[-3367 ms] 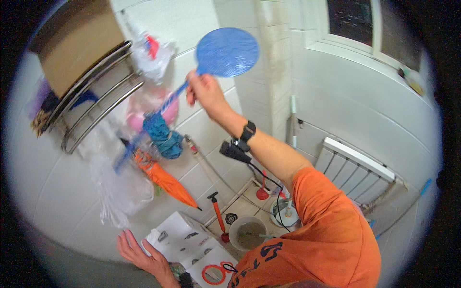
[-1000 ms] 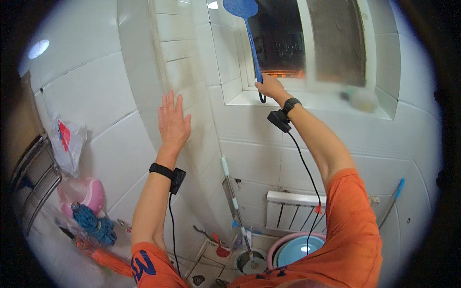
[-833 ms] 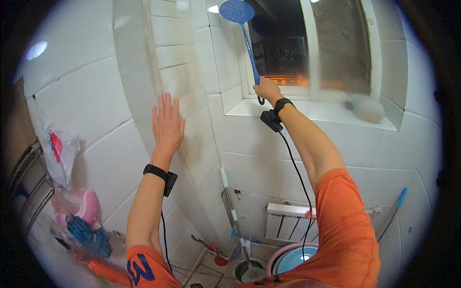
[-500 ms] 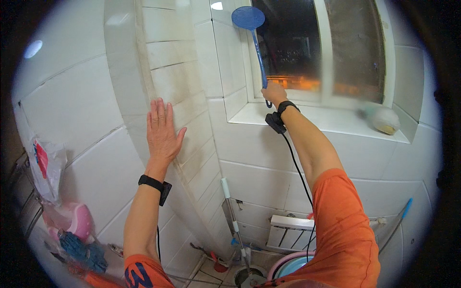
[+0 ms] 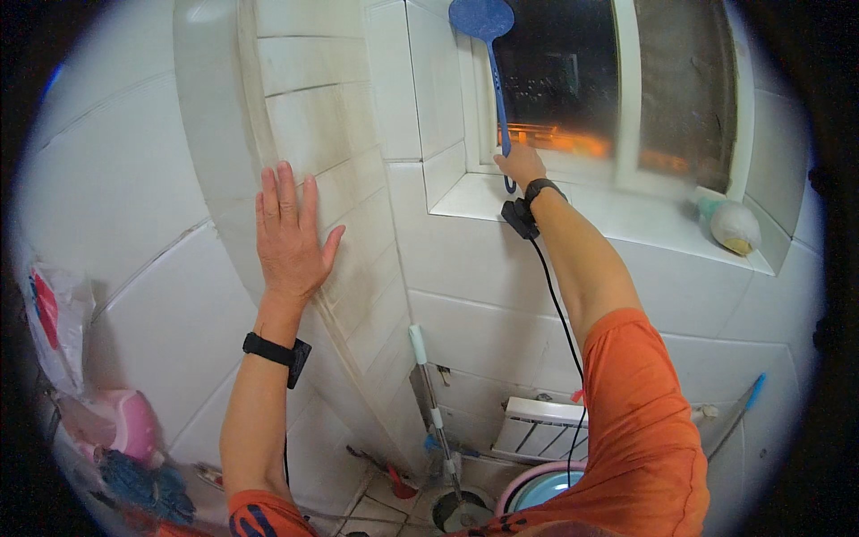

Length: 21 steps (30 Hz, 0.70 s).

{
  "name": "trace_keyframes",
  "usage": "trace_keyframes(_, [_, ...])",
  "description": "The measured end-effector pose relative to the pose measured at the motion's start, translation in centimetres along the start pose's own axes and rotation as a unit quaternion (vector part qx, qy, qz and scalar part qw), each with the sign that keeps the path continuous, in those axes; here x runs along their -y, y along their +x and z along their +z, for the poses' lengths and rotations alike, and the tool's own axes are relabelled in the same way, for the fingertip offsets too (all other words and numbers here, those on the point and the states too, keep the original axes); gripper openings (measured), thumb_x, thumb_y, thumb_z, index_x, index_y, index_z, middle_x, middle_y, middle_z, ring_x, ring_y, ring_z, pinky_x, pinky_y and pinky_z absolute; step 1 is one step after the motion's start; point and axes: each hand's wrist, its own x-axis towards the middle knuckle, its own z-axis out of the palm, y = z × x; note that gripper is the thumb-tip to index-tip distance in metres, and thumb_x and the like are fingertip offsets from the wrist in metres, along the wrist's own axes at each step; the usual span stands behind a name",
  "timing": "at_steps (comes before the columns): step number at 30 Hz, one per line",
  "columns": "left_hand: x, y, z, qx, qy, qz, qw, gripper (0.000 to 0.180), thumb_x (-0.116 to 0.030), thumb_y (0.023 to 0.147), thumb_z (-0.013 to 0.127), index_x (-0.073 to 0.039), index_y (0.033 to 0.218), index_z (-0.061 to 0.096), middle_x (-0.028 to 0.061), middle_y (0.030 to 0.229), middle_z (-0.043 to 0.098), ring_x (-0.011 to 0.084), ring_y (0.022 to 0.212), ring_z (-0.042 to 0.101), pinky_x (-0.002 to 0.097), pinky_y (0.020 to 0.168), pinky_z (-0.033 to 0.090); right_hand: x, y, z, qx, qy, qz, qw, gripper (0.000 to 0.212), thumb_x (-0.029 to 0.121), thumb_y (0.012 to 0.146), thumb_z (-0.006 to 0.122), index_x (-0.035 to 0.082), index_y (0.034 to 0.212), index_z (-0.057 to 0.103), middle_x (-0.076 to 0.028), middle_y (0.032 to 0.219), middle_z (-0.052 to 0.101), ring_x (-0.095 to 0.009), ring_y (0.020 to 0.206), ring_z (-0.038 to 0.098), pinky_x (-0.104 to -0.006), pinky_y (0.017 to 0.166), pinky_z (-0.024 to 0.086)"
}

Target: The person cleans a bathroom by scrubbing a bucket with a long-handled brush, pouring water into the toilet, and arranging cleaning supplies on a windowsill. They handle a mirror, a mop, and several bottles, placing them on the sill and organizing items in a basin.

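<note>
A blue fly swatter (image 5: 483, 20) with a round head stands nearly upright at the window's left side. My right hand (image 5: 521, 161) is closed around its lower handle, just above the sill, and the hooked end pokes out below my fingers. The head is over the left edge of the dark window pane (image 5: 557, 80). On the other side, my left hand (image 5: 291, 234) is open with fingers stretched out, up against the stained tiled column (image 5: 333, 166). From this angle I cannot tell whether the palm touches the tiles.
A bundle in a whitish bag (image 5: 735, 228) sits on the white sill (image 5: 617, 215). Below are a mop (image 5: 432, 394), a white radiator (image 5: 546, 407), basins (image 5: 537, 492) and a blue-tipped pole (image 5: 757, 387). At lower left are a plastic bag (image 5: 61, 322), a pink basin (image 5: 132, 428) and blue gloves (image 5: 148, 488).
The whole view has shifted slightly. My right hand and the fly swatter appear a little higher and farther right; my left hand appears slightly farther left, still spread. Both grips are unchanged.
</note>
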Motion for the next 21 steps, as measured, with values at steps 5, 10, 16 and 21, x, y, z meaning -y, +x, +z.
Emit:
trace_keyframes(5, [0.2, -0.2, 0.4, -0.007, -0.013, 0.005, 1.0, 0.073, -0.034, 0.077, 0.072, -0.006, 0.138, 0.042, 0.0201, 0.154, 0.02, 0.0409, 0.142, 0.017, 0.0528, 0.11, 0.027, -0.4, -0.3, 0.3, -0.003, 0.002, -0.002, 1.0, 0.041, 0.041, 0.08, 0.067, 0.008, 0.105, 0.066, -0.011, 0.104, 0.068, -0.028, 0.098, 0.065, -0.0411, 0.079, 0.053])
trace_keyframes(10, [0.3, -0.3, 0.6, 0.0, -0.008, 0.004, 1.0, 0.071, -0.034, 0.08, 0.07, -0.007, 0.139, 0.042, 0.0191, 0.154, 0.019, 0.0412, 0.142, 0.015, 0.0537, 0.111, 0.026, 0.1, -1.6, -0.6, -0.15, 0.027, -0.017, 0.988, 0.044, 0.042, 0.078, 0.068, 0.007, 0.104, 0.066, -0.013, 0.101, 0.068, -0.03, 0.094, 0.066, -0.0406, 0.079, 0.052])
trace_keyframes(16, [0.6, -0.5, 0.3, 0.014, -0.005, 0.015, 1.0, 0.074, -0.041, 0.082, 0.066, -0.01, 0.143, 0.037, 0.0166, 0.155, 0.018, 0.0392, 0.143, 0.011, 0.0531, 0.112, 0.022, 3.9, -13.4, -8.4, -0.171, 0.482, -0.251, 0.822, 0.025, 0.021, 0.088, 0.065, 0.004, 0.107, 0.065, -0.004, 0.089, 0.067, -0.012, 0.078, 0.061, -0.0263, 0.07, 0.049])
trace_keyframes(21, [-1.2, 0.5, -2.3, 0.12, 0.046, -0.012, 0.992, 0.075, -0.042, 0.08, 0.069, -0.012, 0.142, 0.04, 0.0155, 0.154, 0.023, 0.0369, 0.144, 0.011, 0.0556, 0.113, 0.016, 1.9, -32.9, -20.6, -0.057, 0.555, -0.524, 0.644, 0.049, 0.001, 0.092, 0.044, 0.01, 0.14, 0.04, -0.013, 0.112, 0.059, -0.017, 0.083, 0.062, -0.0304, 0.079, 0.05])
